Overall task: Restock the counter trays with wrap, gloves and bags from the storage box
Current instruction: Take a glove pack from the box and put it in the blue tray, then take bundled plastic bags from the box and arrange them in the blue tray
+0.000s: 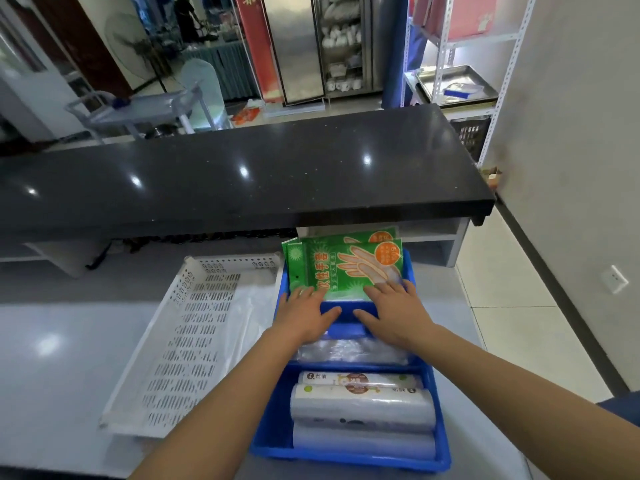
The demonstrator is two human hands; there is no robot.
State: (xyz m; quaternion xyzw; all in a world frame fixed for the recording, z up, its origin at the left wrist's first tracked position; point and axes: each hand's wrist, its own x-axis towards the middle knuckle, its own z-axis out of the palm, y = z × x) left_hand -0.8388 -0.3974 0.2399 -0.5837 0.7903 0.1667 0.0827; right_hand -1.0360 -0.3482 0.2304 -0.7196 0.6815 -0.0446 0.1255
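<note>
Both my forearms reach straight ahead over the blue trays, palms down. My left hand point(306, 318) and right hand point(394, 315) lie side by side, thumbs turned in toward each other over a blue rim. Both hands are open and grip nothing. The fingers are straight and spread a little, with their tips pressing on the lower edge of the glove packets point(346, 265).

Those green packets stand on edge in the far blue tray point(410, 268), printed faces toward me, their tops leaning back under the black countertop point(242, 174). Their long side runs left to right.

Just under my wrists lies a flat heap of clear bags point(349, 349). I cannot tell whether it shares the packets' tray or has one of its own.

Nearest me, the near blue tray point(273, 427) holds rolls of wrap point(363, 407) lying down, one against the next, with their long axes running left to right across the tray.

To my left the white perforated box point(194, 341) sits on the grey surface point(52, 358), just beside the trays, skewed so its far end angles toward them.
</note>
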